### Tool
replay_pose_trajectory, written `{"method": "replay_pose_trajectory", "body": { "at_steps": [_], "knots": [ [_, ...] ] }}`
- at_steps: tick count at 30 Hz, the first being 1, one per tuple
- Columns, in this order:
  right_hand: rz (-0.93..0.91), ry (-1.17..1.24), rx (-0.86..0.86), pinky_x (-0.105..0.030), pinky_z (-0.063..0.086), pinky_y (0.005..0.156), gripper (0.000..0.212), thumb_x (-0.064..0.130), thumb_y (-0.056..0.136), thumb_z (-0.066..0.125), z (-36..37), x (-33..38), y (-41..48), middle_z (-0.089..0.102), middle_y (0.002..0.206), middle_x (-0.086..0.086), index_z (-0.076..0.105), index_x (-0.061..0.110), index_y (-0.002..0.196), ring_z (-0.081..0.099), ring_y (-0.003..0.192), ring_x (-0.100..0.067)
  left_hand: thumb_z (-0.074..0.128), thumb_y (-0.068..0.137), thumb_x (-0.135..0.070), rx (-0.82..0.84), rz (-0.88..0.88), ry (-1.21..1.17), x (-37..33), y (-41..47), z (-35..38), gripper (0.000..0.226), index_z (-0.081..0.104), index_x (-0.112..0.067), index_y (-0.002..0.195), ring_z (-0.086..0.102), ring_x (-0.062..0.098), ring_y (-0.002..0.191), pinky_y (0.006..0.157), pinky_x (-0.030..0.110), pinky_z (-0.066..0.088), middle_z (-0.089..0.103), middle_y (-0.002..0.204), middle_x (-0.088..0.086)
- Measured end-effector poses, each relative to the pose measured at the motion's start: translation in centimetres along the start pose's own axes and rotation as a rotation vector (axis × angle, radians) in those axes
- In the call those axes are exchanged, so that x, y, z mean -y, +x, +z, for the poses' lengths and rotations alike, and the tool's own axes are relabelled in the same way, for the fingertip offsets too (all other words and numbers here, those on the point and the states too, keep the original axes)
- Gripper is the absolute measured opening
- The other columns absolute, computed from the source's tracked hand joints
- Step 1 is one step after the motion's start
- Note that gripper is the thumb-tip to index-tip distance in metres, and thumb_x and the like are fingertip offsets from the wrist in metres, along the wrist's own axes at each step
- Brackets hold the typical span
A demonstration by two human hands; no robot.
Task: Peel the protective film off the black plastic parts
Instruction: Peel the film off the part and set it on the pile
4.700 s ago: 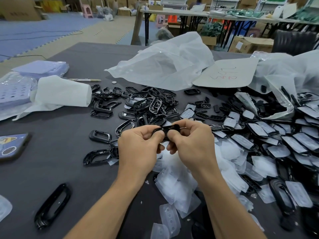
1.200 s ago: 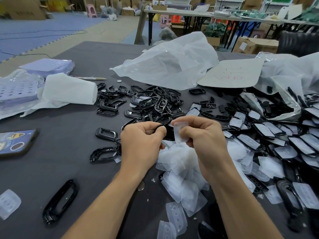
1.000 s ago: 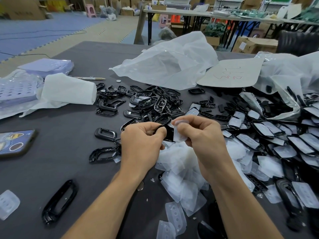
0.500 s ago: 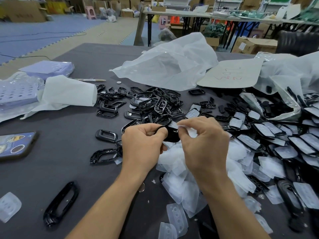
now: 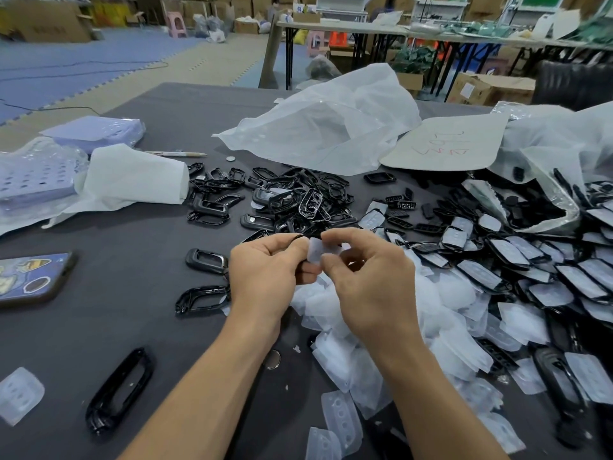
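Head view: left hand (image 5: 265, 277) grips a small black plastic part (image 5: 296, 236), mostly hidden, just above the heap of peeled translucent films (image 5: 335, 313). Right hand (image 5: 368, 287) pinches its whitish protective film (image 5: 315, 252). Judged risk: a sharp pull could tear the film, leaving a remnant stuck.

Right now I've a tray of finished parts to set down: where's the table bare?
Bare table between the phone and loose frames, and between the purple trays and the plastic bag. Crowded at right: film pile, covered parts.

even, soft indoor light, faint shadows, wide-angle bending at edges, sharp centre.
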State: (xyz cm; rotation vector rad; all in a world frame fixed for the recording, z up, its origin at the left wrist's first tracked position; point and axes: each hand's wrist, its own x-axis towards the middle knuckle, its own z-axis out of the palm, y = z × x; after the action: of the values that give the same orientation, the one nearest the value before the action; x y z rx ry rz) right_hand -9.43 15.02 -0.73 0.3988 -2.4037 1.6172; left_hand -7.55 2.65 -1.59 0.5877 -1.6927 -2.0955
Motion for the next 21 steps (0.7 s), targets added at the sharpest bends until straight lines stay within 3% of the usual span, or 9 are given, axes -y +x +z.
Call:
{"method": "replay_pose_trajectory", "body": {
  "at_steps": [4, 7, 11, 17, 19, 21],
  "knots": [
    [0.012, -0.026, -0.068, -0.007, 0.038, 0.058, 0.023, 0.009, 0.079, 0.082, 0.1, -0.3, 0.1, 0.058, 0.061, 0.03, 0.076, 0.029, 0.09, 0.055, 0.058, -0.003, 0.071, 0.092, 0.001, 0.027, 0.011, 0.018, 0.1, -0.2, 0.2, 0.028, 0.08, -0.013, 0.07, 0.067, 0.017, 0.05, 0.05, 0.022, 0.054, 0.073, 0.063, 0.012],
    [0.006, 0.069, -0.058, -0.013, 0.04, 0.059, 0.022, 0.006, 0.081, 0.081, -0.3, -0.5, 0.4, 0.066, 0.068, 0.022, 0.076, 0.028, 0.08, 0.052, 0.056, -0.005, 0.072, 0.092, 0.001, 0.029, 0.006, 0.039, 0.1, -0.2, 0.2, 0.017, 0.079, -0.009, 0.08, 0.066, 0.017, 0.049, 0.049, 0.023, 0.054, 0.073, 0.064, 0.012],
    [0.032, 0.239, -0.057, -0.029, 0.046, 0.07, 0.025, 0.002, 0.086, 0.075, -1.5, -0.7, 1.2, 0.069, 0.072, 0.013, 0.076, 0.026, 0.079, 0.053, 0.067, -0.008, 0.073, 0.09, 0.002, 0.014, -0.007, 0.046, 0.2, 0.1, 0.0, 0.011, 0.079, -0.005, 0.084, 0.069, 0.018, 0.05, 0.049, 0.023, 0.055, 0.076, 0.069, 0.013],
    [-0.023, 0.258, 0.213, -0.022, 0.052, 0.064, 0.03, -0.008, 0.081, 0.074, -2.7, -0.2, 1.6, 0.073, 0.075, 0.003, 0.079, 0.021, 0.084, 0.064, 0.068, -0.007, 0.075, 0.091, -0.004, 0.058, -0.005, 0.111, 0.4, 0.1, -0.2, 0.01, 0.082, -0.01, 0.086, 0.066, 0.017, 0.052, 0.054, 0.028, 0.058, 0.075, 0.068, 0.016],
    [-0.016, 0.17, 0.218, -0.024, 0.056, 0.064, 0.029, -0.003, 0.078, 0.079, -2.6, -0.2, 1.4, 0.074, 0.073, 0.003, 0.08, 0.024, 0.087, 0.067, 0.066, -0.008, 0.075, 0.09, -0.005, 0.114, -0.008, 0.135, 0.3, -0.1, -0.3, 0.014, 0.084, -0.014, 0.085, 0.065, 0.017, 0.052, 0.054, 0.028, 0.057, 0.075, 0.066, 0.015],
    [-0.026, 0.067, 0.153, -0.017, 0.053, 0.061, 0.027, 0.003, 0.075, 0.086, -2.4, -0.2, 1.1, 0.073, 0.07, 0.008, 0.08, 0.027, 0.085, 0.067, 0.063, -0.004, 0.075, 0.09, -0.003, 0.177, -0.021, 0.131, 0.1, -0.3, -0.4, 0.018, 0.085, -0.017, 0.083, 0.063, 0.015, 0.05, 0.052, 0.025, 0.054, 0.074, 0.065, 0.013]
  ]
}}
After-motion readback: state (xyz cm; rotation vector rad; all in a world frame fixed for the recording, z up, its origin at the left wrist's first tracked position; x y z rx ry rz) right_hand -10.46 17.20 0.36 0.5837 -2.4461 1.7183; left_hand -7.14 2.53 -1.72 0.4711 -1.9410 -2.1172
